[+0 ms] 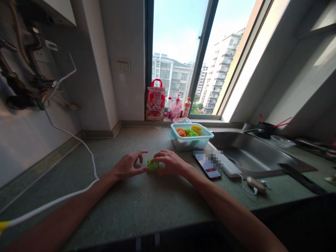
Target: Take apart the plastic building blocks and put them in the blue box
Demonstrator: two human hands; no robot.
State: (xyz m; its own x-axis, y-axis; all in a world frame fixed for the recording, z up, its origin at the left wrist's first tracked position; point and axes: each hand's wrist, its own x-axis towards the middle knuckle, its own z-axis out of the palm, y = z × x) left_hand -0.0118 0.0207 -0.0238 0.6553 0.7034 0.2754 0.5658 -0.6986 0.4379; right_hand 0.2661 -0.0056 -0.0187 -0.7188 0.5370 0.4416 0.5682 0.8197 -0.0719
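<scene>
A small lime-green, bumpy piece [151,165] is on the grey-green counter between my hands; its exact kind cannot be made out. My right hand [171,162] curls over its right side, with thumb and fingers around it. From the left, my left hand [127,166] has its fingers spread, the thumb tip close to the piece; whether it touches I cannot tell. Beyond my right hand stands a pale-blue plastic box [183,144] without its lid on. Orange, green and yellow bumpy clusters show inside it.
Right of the box lie a phone [210,167], a white power strip [231,168] and a beige cable-connected gadget [256,184]. A steel sink [252,148] is behind them, with a dark knife-like object [301,178] across its corner. A white cable [90,154] runs along the left. Bottles [176,109] line the sill.
</scene>
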